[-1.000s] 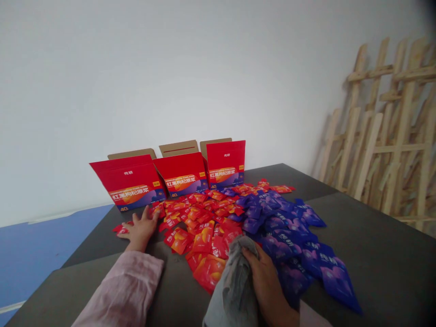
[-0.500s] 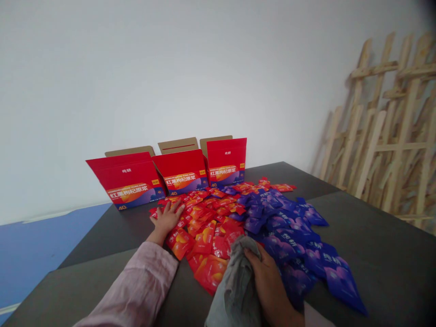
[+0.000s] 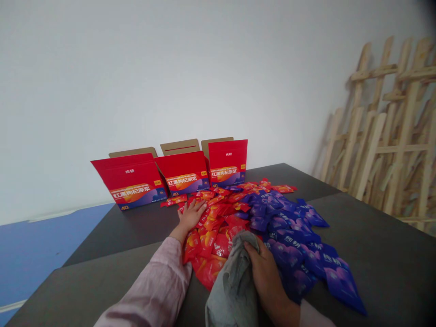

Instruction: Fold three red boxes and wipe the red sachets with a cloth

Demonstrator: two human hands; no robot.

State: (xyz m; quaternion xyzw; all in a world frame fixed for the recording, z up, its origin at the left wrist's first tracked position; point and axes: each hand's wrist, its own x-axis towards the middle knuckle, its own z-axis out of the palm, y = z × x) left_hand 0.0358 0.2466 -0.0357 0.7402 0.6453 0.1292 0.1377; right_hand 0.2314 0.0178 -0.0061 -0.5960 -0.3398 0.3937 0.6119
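The left hand (image 3: 191, 216) lies palm down at the upper left edge of a heap of small glossy red sachets (image 3: 213, 236), near the middle of the frame. Its fingers (image 3: 200, 206) are spread wide open and rest on the sachets, but they do not hold anything. Compared with a second ago, this hand has slid to the right and forward, so it now lies nearer the boxes. The right hand (image 3: 265, 272), at lower centre, is closed around a bunched grey cloth (image 3: 231, 281), with the fingers curled over it. Just right of the red heap lies a heap of glossy purple sachets (image 3: 289, 240). Both heaps are on a dark grey surface (image 3: 368, 254). Behind them, three open red cardboard boxes (image 3: 227, 163) stand against a white wall (image 3: 170, 77), and a light wooden lattice (image 3: 384, 127) leans at the right.
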